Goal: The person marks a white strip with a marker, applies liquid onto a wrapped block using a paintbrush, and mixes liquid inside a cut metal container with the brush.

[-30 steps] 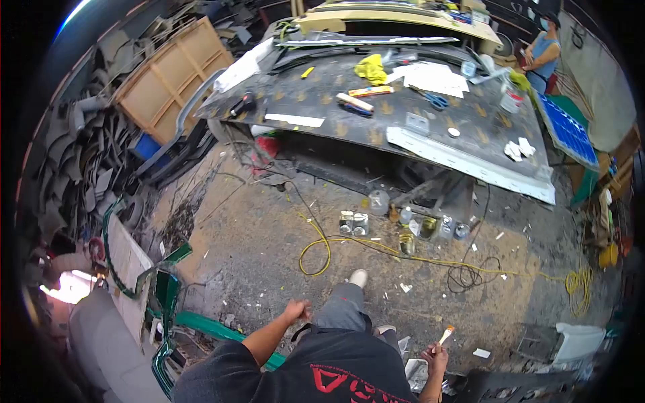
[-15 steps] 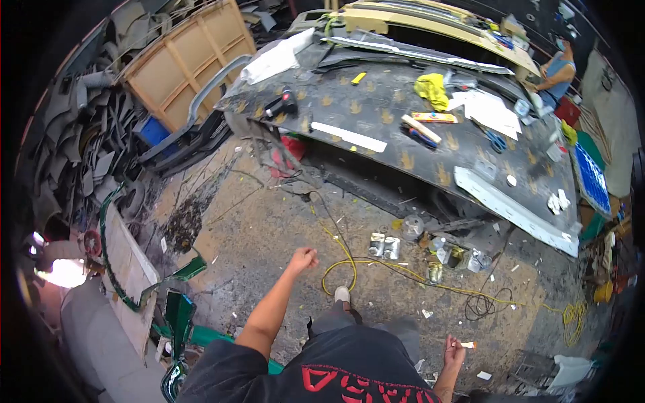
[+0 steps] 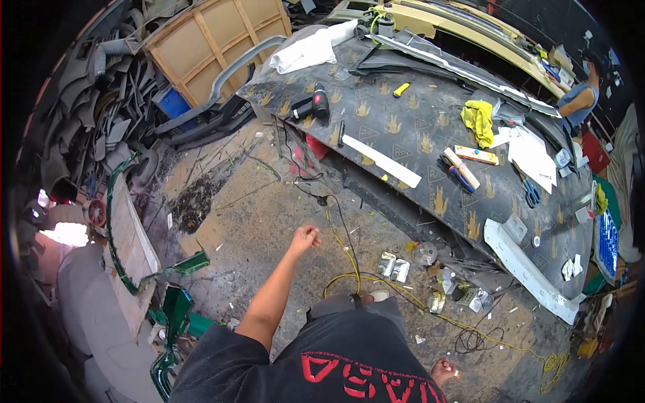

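Note:
My left hand (image 3: 307, 240) is held out over the floor with its fingers curled and nothing seen in them. Low at the right, beside my dark shirt, my right hand (image 3: 442, 371) is closed round a small brush; only a pale bit of the brush (image 3: 458, 374) shows. Ahead is a dark patterned table (image 3: 416, 144), bearing a heat gun (image 3: 316, 104), a white strip (image 3: 381, 161), a yellow cloth (image 3: 478, 123), scissors (image 3: 531, 193), white paper sheets (image 3: 533, 158) and a long pale panel (image 3: 527, 275).
Metal cans (image 3: 393, 267) and jars stand on the floor by the table. A yellow cord (image 3: 403, 293) crosses the floor. Green-edged car parts (image 3: 177, 309) lie at the left, near a wooden frame (image 3: 218, 50). A person (image 3: 579, 104) is at the far right.
The view has turned and moved toward the table's left end. My left hand has risen and reached forward from my side. My right hand has lowered, and its brush is now mostly hidden.

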A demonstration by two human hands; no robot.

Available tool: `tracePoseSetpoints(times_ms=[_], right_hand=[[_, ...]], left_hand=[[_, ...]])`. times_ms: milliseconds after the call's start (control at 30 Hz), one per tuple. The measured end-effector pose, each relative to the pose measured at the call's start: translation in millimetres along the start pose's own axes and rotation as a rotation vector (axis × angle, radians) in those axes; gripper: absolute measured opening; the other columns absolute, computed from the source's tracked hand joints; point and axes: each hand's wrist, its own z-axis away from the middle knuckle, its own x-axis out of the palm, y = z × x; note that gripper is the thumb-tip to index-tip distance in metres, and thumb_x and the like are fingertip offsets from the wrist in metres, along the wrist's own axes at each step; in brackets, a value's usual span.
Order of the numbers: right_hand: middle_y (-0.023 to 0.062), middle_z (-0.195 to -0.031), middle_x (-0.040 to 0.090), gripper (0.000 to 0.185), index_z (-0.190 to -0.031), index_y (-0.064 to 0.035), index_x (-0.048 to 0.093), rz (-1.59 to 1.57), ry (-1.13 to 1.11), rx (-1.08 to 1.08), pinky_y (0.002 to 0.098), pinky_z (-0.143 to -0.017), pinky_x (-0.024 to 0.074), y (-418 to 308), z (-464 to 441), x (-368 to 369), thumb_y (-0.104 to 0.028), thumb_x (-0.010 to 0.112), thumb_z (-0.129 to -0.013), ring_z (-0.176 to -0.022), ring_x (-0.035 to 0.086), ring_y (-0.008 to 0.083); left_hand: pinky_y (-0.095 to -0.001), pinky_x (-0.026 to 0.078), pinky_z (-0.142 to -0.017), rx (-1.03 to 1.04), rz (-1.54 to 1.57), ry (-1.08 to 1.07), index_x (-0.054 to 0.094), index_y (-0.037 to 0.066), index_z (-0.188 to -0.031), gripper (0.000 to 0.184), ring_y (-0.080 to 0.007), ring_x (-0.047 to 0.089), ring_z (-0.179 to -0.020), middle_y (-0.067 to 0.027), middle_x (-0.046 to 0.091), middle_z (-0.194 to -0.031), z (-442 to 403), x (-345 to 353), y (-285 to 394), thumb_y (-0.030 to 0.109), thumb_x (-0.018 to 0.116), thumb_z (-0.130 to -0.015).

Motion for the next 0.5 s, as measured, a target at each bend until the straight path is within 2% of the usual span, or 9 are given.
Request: tracePoseSetpoints(times_ms=[33,100,133,233,300,333,367,433,500], right_hand=[[0.0011,-0.051,0.034,0.031,-0.059,-0.0123,0.035,-0.005,0.01,0.002,0.0296,-0.055,0.0429,6.4,-3.8,5.3,-0.014,0.052,-0.086,-0.043,0.033,0.014],[-0.0036,-0.05,0.027,0.027,-0.076,-0.0125,0.045,0.028,0.008,-0.027,0.0219,-0.043,0.0362,8.9,-11.8,22.0,-0.03,0.063,-0.085,-0.039,0.027,0.0095],[-0.0048,-0.051,0.027,0.03,-0.079,-0.012,0.046,-0.045,0.073,-0.02,0.018,-0.037,0.0283,12.6,-16.6,32.7,-0.035,0.066,-0.083,-0.038,0.024,0.0071],[-0.0055,-0.055,0.033,0.031,-0.084,-0.0107,0.049,-0.011,0.023,-0.021,0.0187,-0.036,0.0279,21.0,-10.4,55.2,-0.034,0.068,-0.082,-0.038,0.025,0.0067],[-0.0061,-0.058,0.035,0.031,-0.087,-0.0093,0.05,-0.026,0.141,-0.09,0.0194,-0.035,0.0267,31.5,-6.6,66.5,-0.034,0.068,-0.082,-0.037,0.024,0.0059],[-0.0061,-0.058,0.036,0.03,-0.087,-0.0088,0.051,-0.092,0.078,-0.123,0.0192,-0.034,0.0259,36.6,-6.2,63.9,-0.033,0.067,-0.083,-0.037,0.023,0.0055],[-0.006,-0.058,0.038,0.028,-0.088,-0.0083,0.052,-0.156,0.014,-0.16,0.0189,-0.034,0.0251,38.7,-3.4,59.6,-0.032,0.066,-0.084,-0.037,0.023,0.0051],[-0.0063,-0.06,0.043,0.024,-0.085,-0.0076,0.053,-0.229,0.057,-0.189,0.0183,-0.033,0.0228,53.2,31.7,78.7,-0.029,0.064,-0.086,-0.037,0.022,0.0047],[-0.0067,-0.063,0.047,0.022,-0.085,-0.0065,0.056,-0.226,0.035,-0.205,0.0185,-0.033,0.0216,72.3,61.6,89.5,-0.028,0.062,-0.087,-0.037,0.021,0.0047]], left_hand=[[-0.0285,0.051,-0.05,-0.001,-0.011,-0.003,0.059,-0.002,-0.097,0.025,-0.0149,0.061,-0.056,-0.0098,0.064,-0.069,-7.2,-3.2,1.7,0.021,0.053,-0.089],[-0.028,0.049,-0.049,-0.013,-0.026,0.04,0.059,-0.002,-0.097,0.024,-0.0144,0.061,-0.056,-0.009,0.063,-0.069,-18.4,-4.2,4.3,0.02,0.054,-0.089],[-0.028,0.049,-0.049,-0.022,-0.025,0.035,0.059,-0.002,-0.097,0.024,-0.0144,0.061,-0.056,-0.009,0.063,-0.069,-25.9,-4.1,7.2,0.02,0.054,-0.089],[-0.0264,0.047,-0.049,0.174,-0.084,0.081,0.059,-0.001,-0.093,0.02,-0.0126,0.057,-0.054,-0.0075,0.062,-0.068,-81.2,-13.7,41.7,0.017,0.055,-0.087],[-0.0263,0.045,-0.05,0.296,-0.095,0.135,0.059,0.0,-0.088,0.016,-0.0114,0.055,-0.055,-0.0063,0.061,-0.069,-130.8,-14.1,67.3,0.016,0.058,-0.085],[-0.0268,0.045,-0.051,0.356,-0.093,0.163,0.059,0.001,-0.085,0.015,-0.0112,0.055,-0.057,-0.0058,0.061,-0.07,-158.2,-13.3,78.7,0.015,0.059,-0.084],[-0.0291,0.046,-0.054,0.406,-0.169,0.208,0.059,0.0,-0.084,0.017,-0.0141,0.057,-0.06,-0.0076,0.062,-0.072,-183.1,-11.4,95.0,0.017,0.062,-0.082],[-0.0314,0.047,-0.057,0.466,-0.249,0.226,0.059,0.0,-0.083,0.019,-0.017,0.059,-0.063,-0.0094,0.063,-0.074,-235.6,-12.2,124.2,0.018,0.064,-0.08],[-0.0385,0.049,-0.066,0.502,-0.553,0.322,0.06,-0.001,-0.083,0.033,-0.0291,0.063,-0.073,-0.0169,0.065,-0.079,-285.9,-9.3,143.6,0.03,0.067,-0.077]])
